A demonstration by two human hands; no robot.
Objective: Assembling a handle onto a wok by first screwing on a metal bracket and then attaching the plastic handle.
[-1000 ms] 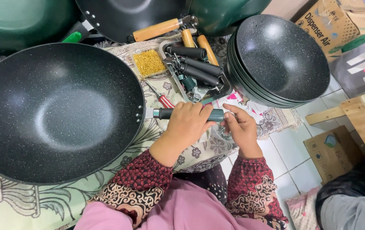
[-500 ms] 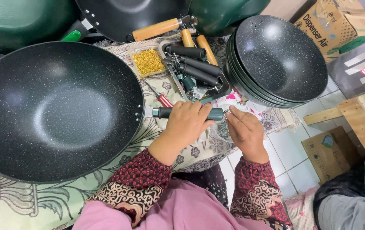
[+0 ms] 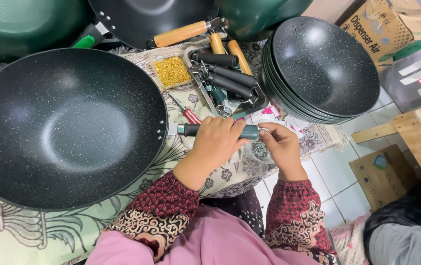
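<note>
Left hand (image 3: pixel 217 142) is wrapped tight around the dark green handle (image 3: pixel 220 130) stuck onto the big speckled wok (image 3: pixel 68 130), and the right hand (image 3: pixel 280 147) pinches the metal ring at the handle's end. That handle probably isn't fastened solid, so one twist could spin it loose or tip the wok into the red screwdriver (image 3: pixel 187 113).

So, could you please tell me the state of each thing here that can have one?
Large wok: upright on the mat, empty, handle attached.
Wok handle: held in the left hand's grip.
Right hand: fingertips at the handle's end ring.
Stacked woks: nested, without handles.
Tray of loose handles: full.
Box of gold screws: open.
Red screwdriver: lying unused.
</note>
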